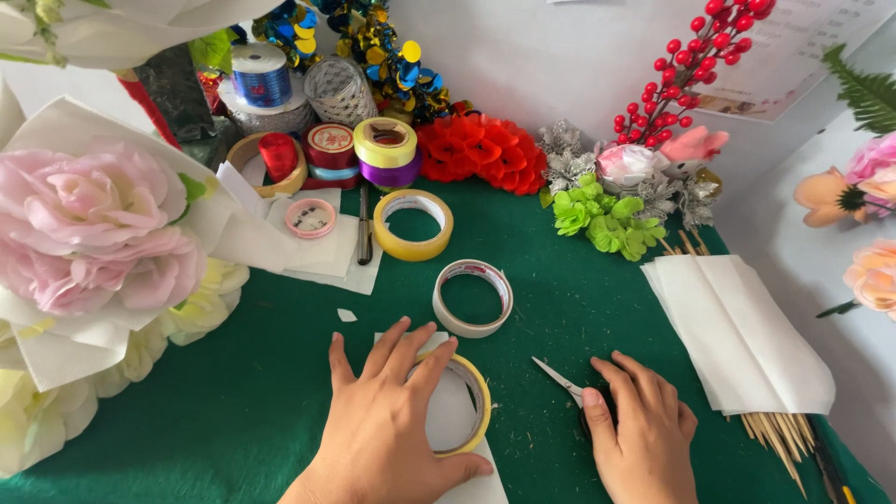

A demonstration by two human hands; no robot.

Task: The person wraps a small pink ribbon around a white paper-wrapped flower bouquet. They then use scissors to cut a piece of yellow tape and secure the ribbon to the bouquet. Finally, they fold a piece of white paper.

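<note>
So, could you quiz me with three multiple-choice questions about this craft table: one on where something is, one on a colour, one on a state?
1. Where do the scissors lie?
A under the right hand
B on the white paper stack
C beside the pink flower

2. What colour is the table cover?
A red
B green
C blue

3. The left hand is:
A raised
B flat on a tape roll
C gripping scissors

Answers: A, blades poke out from beneath it; B, green all around; B, palm and fingers press the yellow-rimmed roll.

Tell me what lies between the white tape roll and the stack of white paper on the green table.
Head view: only bare green table lies between the white tape roll and the paper stack.
</note>
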